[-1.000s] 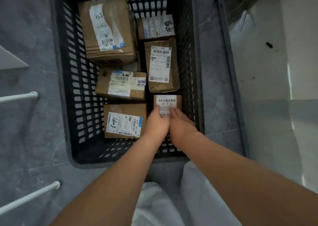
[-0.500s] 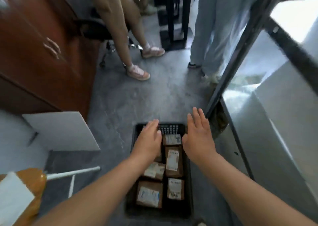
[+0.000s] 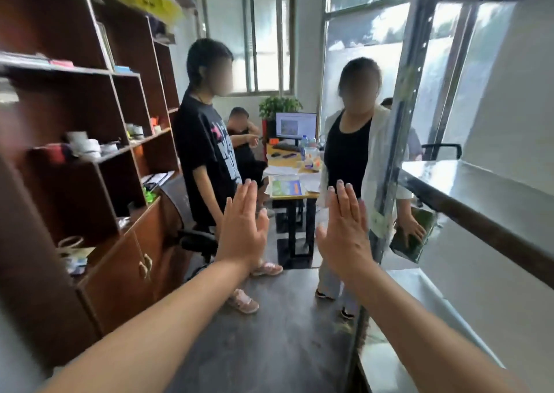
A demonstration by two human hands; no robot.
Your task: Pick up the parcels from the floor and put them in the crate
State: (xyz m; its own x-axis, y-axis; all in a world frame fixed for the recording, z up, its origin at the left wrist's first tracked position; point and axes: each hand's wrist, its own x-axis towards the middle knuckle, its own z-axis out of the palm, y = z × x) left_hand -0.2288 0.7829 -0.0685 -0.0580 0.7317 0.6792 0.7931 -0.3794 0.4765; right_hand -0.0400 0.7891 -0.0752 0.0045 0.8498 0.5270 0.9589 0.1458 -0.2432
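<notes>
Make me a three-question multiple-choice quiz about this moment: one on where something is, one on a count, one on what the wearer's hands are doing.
1. Where is the tall reddish-brown wooden shelf unit?
A. along the left side of the room
B. under the window
C. behind the desk

2. How many people stand close in front of the wearer?
A. none
B. two
C. five

3. What state are the wearer's bare hands in?
A. each gripping a parcel
B. both open and empty
C. clasped together

Answers:
1. A: the tall reddish-brown wooden shelf unit fills the left edge of the view.
2. B: a person in a black printed T-shirt and a person in a black top and pale jacket stand on the dark floor.
3. B: the left hand and right hand are raised apart, fingers straight, holding nothing.
</notes>
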